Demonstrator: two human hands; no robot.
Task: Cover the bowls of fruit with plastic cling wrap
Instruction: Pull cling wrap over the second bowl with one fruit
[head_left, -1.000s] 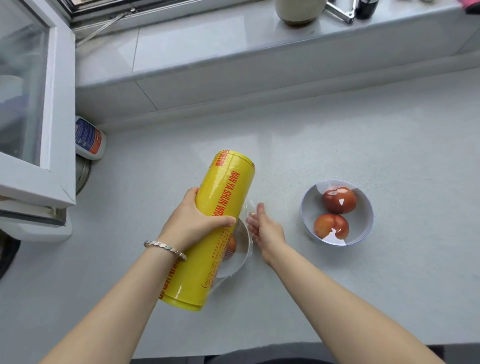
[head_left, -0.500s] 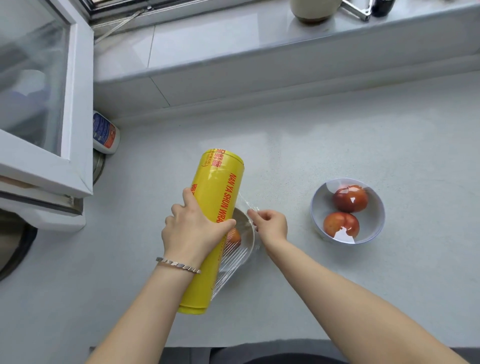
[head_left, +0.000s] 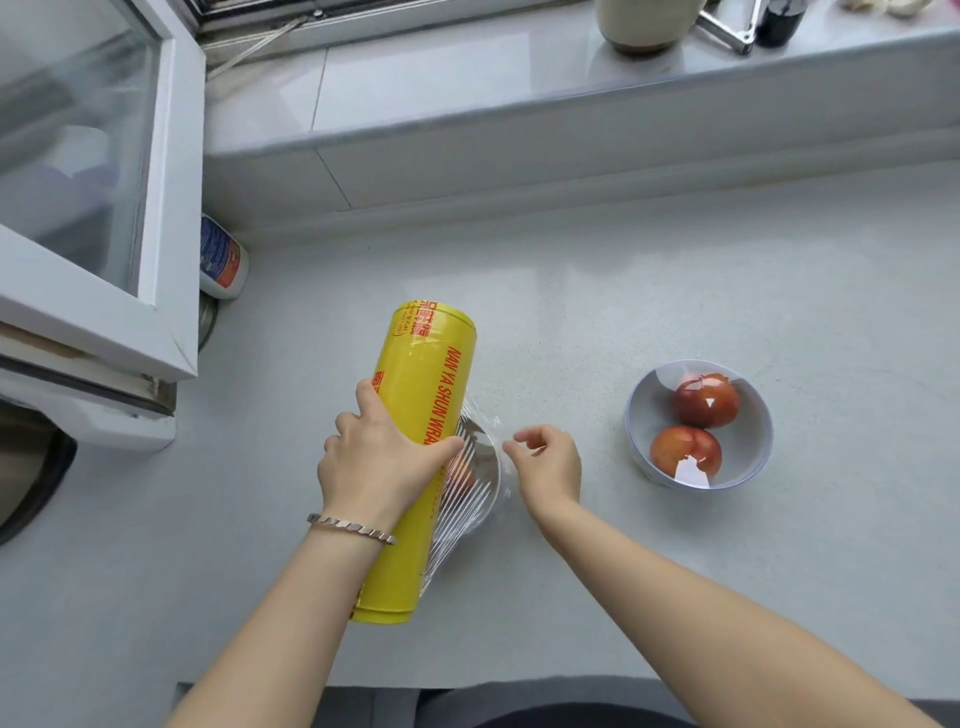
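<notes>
My left hand (head_left: 382, 462) grips a yellow cling wrap roll (head_left: 421, 415) that lies slanted over the left part of a white bowl (head_left: 488, 470). Clear film (head_left: 467, 499) stretches from the roll across this bowl. An orange fruit (head_left: 462, 474) shows faintly under it. My right hand (head_left: 548, 465) is at the bowl's right rim, fingers curled, pinching the film's edge. To the right stands a second bowl (head_left: 644, 415) with two red-orange fruits (head_left: 704, 402); glossy reflections lie across its top.
An open window sash (head_left: 171, 208) juts over the counter at left, with a small bottle (head_left: 221, 260) behind it. A jar (head_left: 644, 26) stands on the raised sill. The grey counter's front edge (head_left: 519, 683) runs below my arms.
The roll has swung more upright and away from the right hand, drawing more film over the bowl. My right hand has shifted slightly right with the film's edge.
</notes>
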